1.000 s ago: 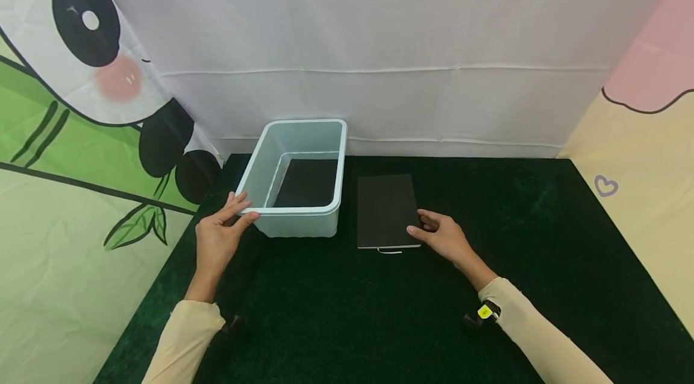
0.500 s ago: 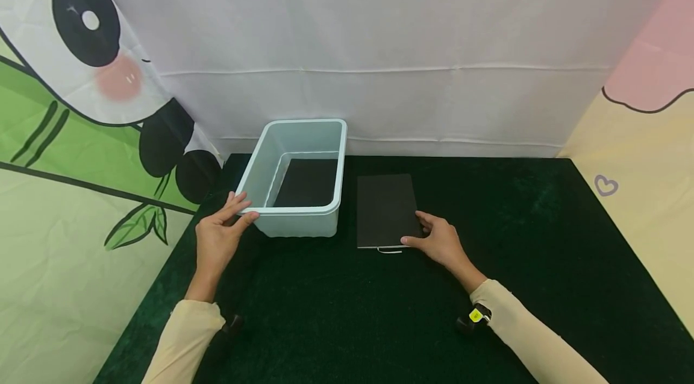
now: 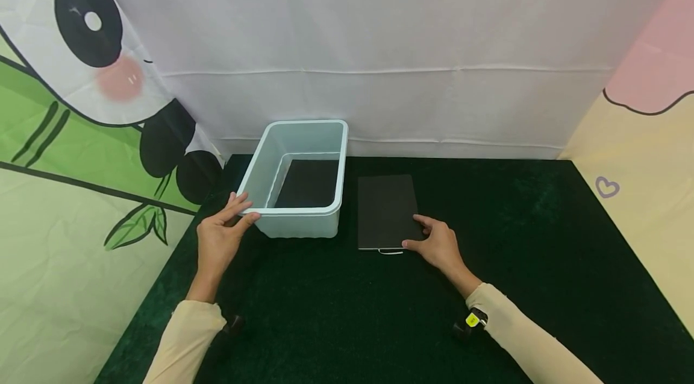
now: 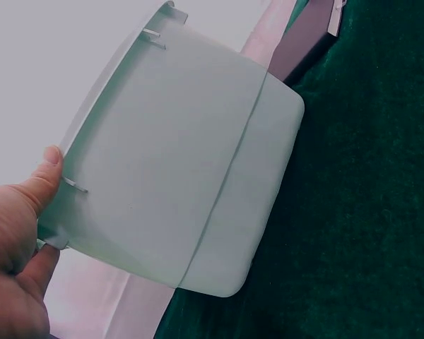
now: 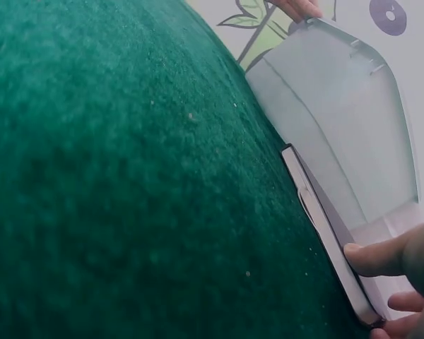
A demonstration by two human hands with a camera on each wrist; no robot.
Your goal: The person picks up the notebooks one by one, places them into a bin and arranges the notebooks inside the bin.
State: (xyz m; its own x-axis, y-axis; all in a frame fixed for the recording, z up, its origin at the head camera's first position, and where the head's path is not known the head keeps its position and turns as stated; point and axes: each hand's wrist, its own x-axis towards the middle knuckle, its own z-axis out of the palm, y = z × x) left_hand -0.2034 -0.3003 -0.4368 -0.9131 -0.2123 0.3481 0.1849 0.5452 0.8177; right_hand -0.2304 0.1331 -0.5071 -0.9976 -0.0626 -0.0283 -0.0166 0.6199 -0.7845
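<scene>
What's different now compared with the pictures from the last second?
The right hand has moved a little leftward and toward the person, its thumb shifting to the near edge of the black notebook; thumb and fingers now grip its near right corner. The notebook has not visibly moved. The left hand still holds the near left corner of the pale blue bin, which stays put.

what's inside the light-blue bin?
A flat black item lies on the floor of the light-blue bin; can't tell exactly what. The near and right walls hide its near and right edges. Anything under it is covered.
</scene>
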